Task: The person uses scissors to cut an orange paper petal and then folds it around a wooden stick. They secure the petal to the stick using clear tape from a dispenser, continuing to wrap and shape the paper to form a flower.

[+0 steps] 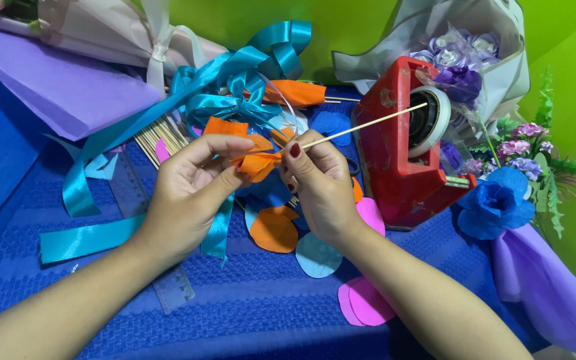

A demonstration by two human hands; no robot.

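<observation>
Both hands are pinching an orange paper petal [256,163] around the end of a thin wooden stick [368,124], over the middle of the counter [248,313]. The left hand [185,193] is pressing the crinkled paper; the right hand [321,187] is gripping the stick. Judging by this, petal wrapping is under way, calling for a tight, steady pinch beside the red tape dispenser [395,160].

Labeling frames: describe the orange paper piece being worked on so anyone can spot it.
Start at the red tape dispenser and follow the thin wooden stick leftward to both hands. The orange paper piece is pinched at its end between the left hand and right hand; other orange pieces lie on the blue cloth.
</observation>
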